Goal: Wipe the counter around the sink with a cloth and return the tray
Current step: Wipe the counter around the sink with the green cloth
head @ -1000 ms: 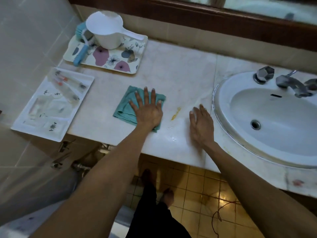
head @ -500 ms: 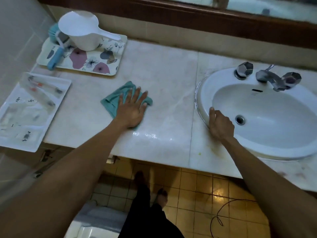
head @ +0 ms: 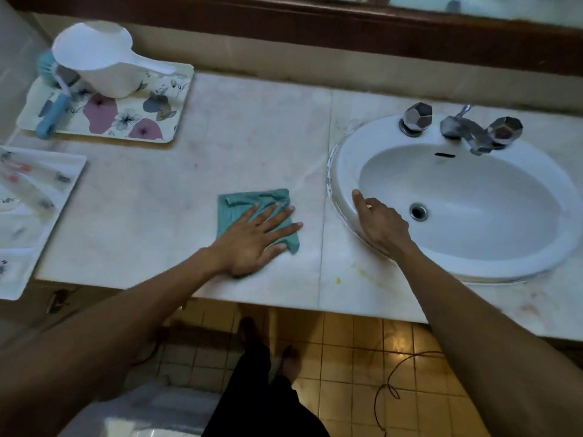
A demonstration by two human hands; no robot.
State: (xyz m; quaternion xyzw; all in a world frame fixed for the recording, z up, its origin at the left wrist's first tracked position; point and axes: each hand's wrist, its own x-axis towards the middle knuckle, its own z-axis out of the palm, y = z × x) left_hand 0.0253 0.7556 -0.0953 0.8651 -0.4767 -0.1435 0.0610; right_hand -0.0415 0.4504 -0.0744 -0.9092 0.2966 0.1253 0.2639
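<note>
Far left, a white tray [head: 67, 171] hung partly off the end of the counter [head: 252, 146], with some clear packets on it, too blurry to make out. Behind it, in the back left corner, sat the flowery tray [head: 151, 121], flat on the marble, carrying a white scoop [head: 101, 67] and a blue brush [head: 52, 116] leaning over its left side.

Moving along, the teal cloth [head: 252, 205] lay on the counter between that tray and the sink, closer to the sink. The left hand [head: 252, 239] was pressed flat on top of it, fingers spread wide and straight, palm down, so not really gripping it, just pinning it to the marble. The top edge of the cloth was rumpled up a bit.

Just right of the cloth there were yellowish smears [head: 362, 272] near the front edge of the counter. The right hand [head: 383, 225] rested on the left rim of the white sink [head: 536, 247], fingers curled loosely over the edge into the bowl, thumb up along the rim, holding nothing else. At the back of the sink was a metal tap [head: 467, 130] with two faceted knobs either side.
</note>
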